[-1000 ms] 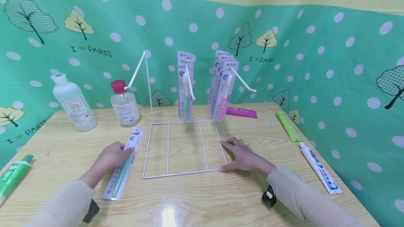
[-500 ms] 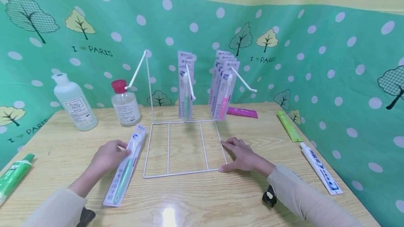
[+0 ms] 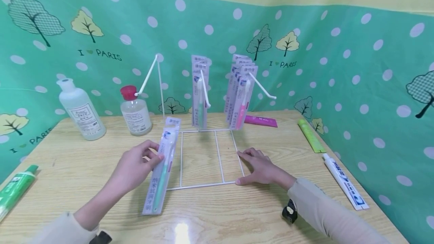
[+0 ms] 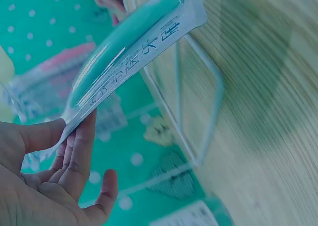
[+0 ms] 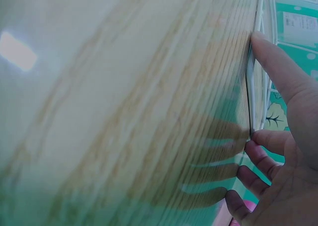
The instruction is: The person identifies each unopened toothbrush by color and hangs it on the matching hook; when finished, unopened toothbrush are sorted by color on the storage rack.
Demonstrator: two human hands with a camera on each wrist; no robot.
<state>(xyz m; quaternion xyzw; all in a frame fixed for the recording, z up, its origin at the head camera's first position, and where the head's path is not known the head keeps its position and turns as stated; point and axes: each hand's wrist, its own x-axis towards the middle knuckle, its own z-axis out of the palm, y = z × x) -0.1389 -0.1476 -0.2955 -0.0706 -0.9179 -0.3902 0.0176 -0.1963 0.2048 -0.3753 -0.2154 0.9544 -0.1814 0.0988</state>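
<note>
My left hand [image 3: 140, 163] pinches a packaged toothbrush [image 3: 162, 172] with a green handle between thumb and fingers. The pack is raised and tilted, overlapping the left side of the white wire rack [image 3: 203, 185] in the head view. In the left wrist view the thumb presses the pack's edge against the fingers, and the green handle end [image 4: 124, 42] points up and away. My right hand [image 3: 259, 166] rests at the rack's front right corner, thumb on the front rail and index finger on the side rail. Packaged toothbrushes with green [image 3: 200, 101] and pink [image 3: 242, 101] handles hang on two rack hooks.
The rack's left hook [image 3: 147, 74] carries no pack. Behind it on the left stand a red-capped bottle [image 3: 135, 114] and a white bottle [image 3: 81, 112]. Toothpaste tubes lie around: green [image 3: 15, 189], magenta [image 3: 260, 121], lime [image 3: 310, 135] and white [image 3: 345, 181]. A patterned curtain borders the table.
My left hand has lifted the green toothbrush pack off the tabletop and moved it right, toward the rack, tipping it more upright. My right hand has stayed at the rack corner.
</note>
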